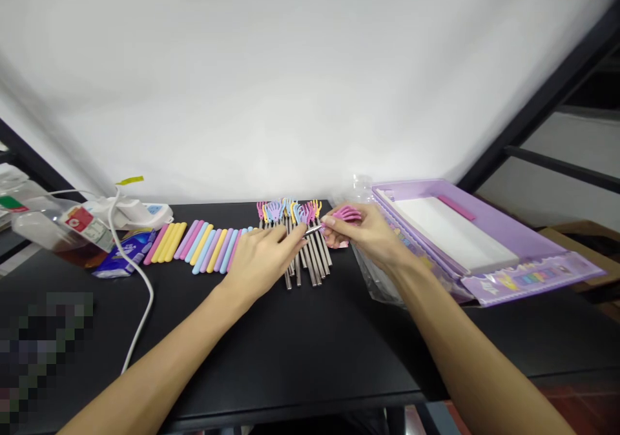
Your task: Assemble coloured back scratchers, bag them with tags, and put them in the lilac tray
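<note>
My right hand point(371, 235) pinches a back scratcher by its pink claw-shaped head point(347, 213). Its thin metal rod point(312, 230) points left to the fingertips of my left hand point(261, 254), which are closed at the rod's end. Beneath and behind both hands lie several other back scratchers point(317, 264), metal rods toward me and pink, yellow, blue and purple heads toward the wall. Left of them is a row of pastel handle tubes point(208, 248), its right end hidden by my left hand.
On the right stands an open purple box point(527, 228) with a clear plastic bag point(375, 280) beside it. A white power strip point(145, 212), blue packet point(126, 254), tilted bottle point(58, 225) and white cable point(145, 280) occupy the left of the black table point(290, 357).
</note>
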Demonstrator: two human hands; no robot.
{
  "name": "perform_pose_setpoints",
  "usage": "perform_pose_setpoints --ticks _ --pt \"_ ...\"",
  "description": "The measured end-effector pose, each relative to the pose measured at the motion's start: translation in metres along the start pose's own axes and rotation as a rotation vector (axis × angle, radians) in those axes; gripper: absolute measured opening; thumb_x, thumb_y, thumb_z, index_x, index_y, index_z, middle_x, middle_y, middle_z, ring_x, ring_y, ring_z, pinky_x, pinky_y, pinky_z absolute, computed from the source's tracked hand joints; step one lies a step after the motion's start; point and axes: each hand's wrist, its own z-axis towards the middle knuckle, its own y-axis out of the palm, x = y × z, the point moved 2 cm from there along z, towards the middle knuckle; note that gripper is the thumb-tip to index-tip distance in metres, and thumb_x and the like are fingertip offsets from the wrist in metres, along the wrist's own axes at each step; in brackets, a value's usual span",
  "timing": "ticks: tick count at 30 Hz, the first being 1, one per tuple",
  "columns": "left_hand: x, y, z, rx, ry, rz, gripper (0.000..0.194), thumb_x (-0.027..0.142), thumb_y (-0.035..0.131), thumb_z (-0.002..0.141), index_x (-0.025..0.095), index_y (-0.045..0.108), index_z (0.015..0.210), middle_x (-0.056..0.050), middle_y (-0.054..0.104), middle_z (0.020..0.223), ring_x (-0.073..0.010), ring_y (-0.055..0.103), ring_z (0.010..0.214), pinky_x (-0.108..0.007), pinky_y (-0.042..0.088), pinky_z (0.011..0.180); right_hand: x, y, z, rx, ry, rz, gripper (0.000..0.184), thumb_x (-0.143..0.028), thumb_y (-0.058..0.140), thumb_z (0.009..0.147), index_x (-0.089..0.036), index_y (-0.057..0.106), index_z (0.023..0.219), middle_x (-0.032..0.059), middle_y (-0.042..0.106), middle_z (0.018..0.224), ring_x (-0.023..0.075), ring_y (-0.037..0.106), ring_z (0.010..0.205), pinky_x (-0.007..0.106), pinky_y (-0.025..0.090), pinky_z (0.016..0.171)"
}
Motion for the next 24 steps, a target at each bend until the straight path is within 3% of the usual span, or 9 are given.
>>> perform_pose_setpoints --ticks 5,9,10,12,15,17,19,24 --pt "0.002 -0.001 0.003 -0.048 -0.038 0.019 0.021 0.026 0.048 0.103 0.018 0.066 0.111 -0.001 0.065 0.078 -0.0164 0.062 0.06 -0.03 0.04 0.052 0.008 0.018 0.001 0.006 -0.038 0.06 0.027 -0.039 0.082 0.077 -0.016 0.069 0.081 0.0011 0.069 0.069 0.0114 0.065 0.055 0.024 0.055 0.055" --pt "-0.007 -0.005 0.004 -0.009 -0.01 -0.011 0.021 0.024 0.045 0.104 0.016 0.065 0.101 -0.003 0.067 0.083 -0.0175 0.065 0.072 -0.03 0.046 0.063 0.006 0.018 0.003 0.03 -0.033 0.075 0.026 -0.036 0.083 0.078 -0.015 0.068 0.08 0.0013 0.068 0.068 0.0102 0.061 0.053 0.022 0.051 0.051" --pt "-0.011 -0.006 0.003 0.0 -0.007 0.003 0.021 0.023 0.045 0.104 0.016 0.064 0.099 -0.003 0.067 0.081 -0.0175 0.065 0.072 -0.029 0.045 0.063 0.003 0.012 0.004 0.08 -0.026 0.099 0.025 -0.034 0.084 0.077 -0.014 0.068 0.079 0.0015 0.068 0.067 0.0099 0.061 0.053 0.021 0.05 0.05" --pt "-0.023 -0.007 0.001 0.012 -0.026 0.064 0.022 0.024 0.046 0.104 0.017 0.065 0.098 -0.002 0.064 0.076 -0.017 0.063 0.066 -0.029 0.041 0.056 -0.006 -0.01 0.006 0.297 -0.032 0.216 0.021 -0.024 0.085 0.076 -0.014 0.067 0.075 0.0007 0.066 0.066 0.0072 0.058 0.052 0.017 0.045 0.047" --pt "-0.042 -0.006 -0.001 -0.016 -0.046 0.163 0.021 0.028 0.049 0.103 0.021 0.067 0.098 -0.001 0.062 0.07 -0.0166 0.059 0.059 -0.03 0.031 0.048 -0.021 -0.06 0.002 0.847 -0.184 0.58 0.026 -0.011 0.073 0.086 -0.014 0.057 0.066 -0.005 0.055 0.061 0.0004 0.039 0.043 0.011 0.031 0.038" --pt "-0.053 -0.005 -0.002 -0.074 -0.052 0.21 0.019 0.028 0.051 0.102 0.022 0.068 0.096 -0.001 0.063 0.07 -0.0178 0.06 0.06 -0.031 0.033 0.051 -0.029 -0.088 -0.003 0.982 -0.248 0.644 0.035 -0.012 0.052 0.101 -0.014 0.052 0.066 -0.0074 0.046 0.058 0.0002 0.03 0.04 0.011 0.027 0.036" --pt "-0.064 -0.006 -0.002 -0.116 -0.105 0.24 0.016 0.026 0.054 0.1 0.022 0.069 0.096 -0.002 0.067 0.075 -0.0208 0.063 0.067 -0.033 0.039 0.058 -0.033 -0.109 -0.01 1.081 -0.305 0.67 0.039 -0.016 0.044 0.105 -0.015 0.051 0.066 -0.0081 0.039 0.058 0.0008 0.027 0.04 0.012 0.026 0.036" --pt "-0.083 -0.01 -0.009 -0.054 -0.226 0.204 0.017 0.022 0.052 0.099 0.019 0.069 0.096 -0.007 0.076 0.097 -0.026 0.069 0.091 -0.04 0.047 0.087 -0.029 -0.12 -0.017 1.154 -0.375 0.676 0.039 -0.027 0.046 0.106 -0.015 0.051 0.069 -0.0088 0.034 0.059 0.0008 0.028 0.041 0.012 0.026 0.036"
